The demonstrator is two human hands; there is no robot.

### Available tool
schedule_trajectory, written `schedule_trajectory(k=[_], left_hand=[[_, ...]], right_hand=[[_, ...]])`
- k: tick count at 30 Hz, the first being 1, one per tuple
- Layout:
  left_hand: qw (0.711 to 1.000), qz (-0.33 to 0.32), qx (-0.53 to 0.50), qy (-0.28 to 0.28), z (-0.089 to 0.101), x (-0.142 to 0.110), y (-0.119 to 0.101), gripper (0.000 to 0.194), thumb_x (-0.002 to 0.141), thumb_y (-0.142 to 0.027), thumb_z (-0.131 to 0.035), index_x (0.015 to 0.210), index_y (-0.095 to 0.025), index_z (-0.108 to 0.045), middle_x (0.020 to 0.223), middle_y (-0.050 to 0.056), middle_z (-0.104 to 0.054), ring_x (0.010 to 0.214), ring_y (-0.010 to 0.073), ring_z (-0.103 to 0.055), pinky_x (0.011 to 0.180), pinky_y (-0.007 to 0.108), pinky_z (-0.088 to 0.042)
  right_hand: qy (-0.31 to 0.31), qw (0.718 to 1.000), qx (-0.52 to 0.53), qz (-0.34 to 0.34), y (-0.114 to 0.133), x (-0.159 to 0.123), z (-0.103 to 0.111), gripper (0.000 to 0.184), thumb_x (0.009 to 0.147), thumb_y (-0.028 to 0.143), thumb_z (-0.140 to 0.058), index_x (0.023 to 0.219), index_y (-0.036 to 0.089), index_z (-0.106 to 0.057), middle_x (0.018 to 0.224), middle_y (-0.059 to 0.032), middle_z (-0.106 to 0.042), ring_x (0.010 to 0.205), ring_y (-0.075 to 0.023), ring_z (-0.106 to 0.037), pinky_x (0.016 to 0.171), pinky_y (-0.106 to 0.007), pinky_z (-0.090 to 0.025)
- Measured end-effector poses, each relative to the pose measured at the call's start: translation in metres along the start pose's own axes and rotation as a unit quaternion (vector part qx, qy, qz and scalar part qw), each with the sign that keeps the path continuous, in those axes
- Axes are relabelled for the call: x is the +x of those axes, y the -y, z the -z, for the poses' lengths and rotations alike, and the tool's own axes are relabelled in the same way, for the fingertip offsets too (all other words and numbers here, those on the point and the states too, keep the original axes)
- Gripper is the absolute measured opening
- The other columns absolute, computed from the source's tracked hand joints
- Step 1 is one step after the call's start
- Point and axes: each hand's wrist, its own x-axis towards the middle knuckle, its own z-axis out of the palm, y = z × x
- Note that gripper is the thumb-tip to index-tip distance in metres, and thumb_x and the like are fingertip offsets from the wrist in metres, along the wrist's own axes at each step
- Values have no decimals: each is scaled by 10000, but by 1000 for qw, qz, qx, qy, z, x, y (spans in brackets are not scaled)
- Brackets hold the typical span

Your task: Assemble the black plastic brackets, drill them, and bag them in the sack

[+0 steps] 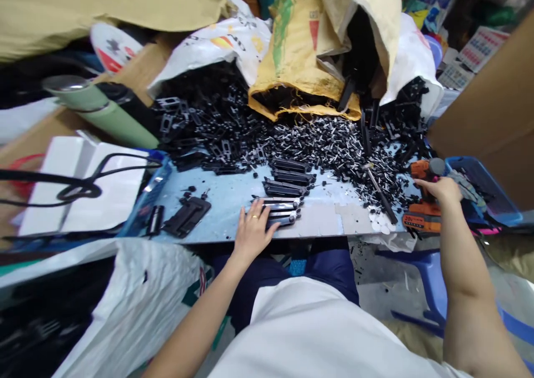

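Note:
My left hand lies with its fingers stretched out and the thumb apart, at the left ends of a row of long, narrow dark parts. Its fingertips touch the nearer ones, which look shinier than those behind. At the table's right end, my right hand is wrapped round the handle of an orange and black cordless drill, which lies on its side. A hammer with a dark grip lies left of the drill, beside some white discs.
A heap of small black and metal pieces covers the table's back, below a yellow sack. A black plastic part lies at left near a blue tray. A blue bin stands right; a white sack is front left.

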Motion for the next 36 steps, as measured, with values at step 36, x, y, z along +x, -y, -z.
schedule_trajectory(k=[36], left_hand=[[415, 525, -740, -70, -9, -30, -62, 312, 840, -456, -514, 1025, -206, -488, 1196, 104, -541, 1016, 183, -599, 741, 288, -538]], right_hand=[[516, 712, -112, 462, 218, -152, -190, 889, 546, 421, -781, 1313, 134, -435, 1348, -153, -447, 1211, -277, -448, 1038, -366, -338]])
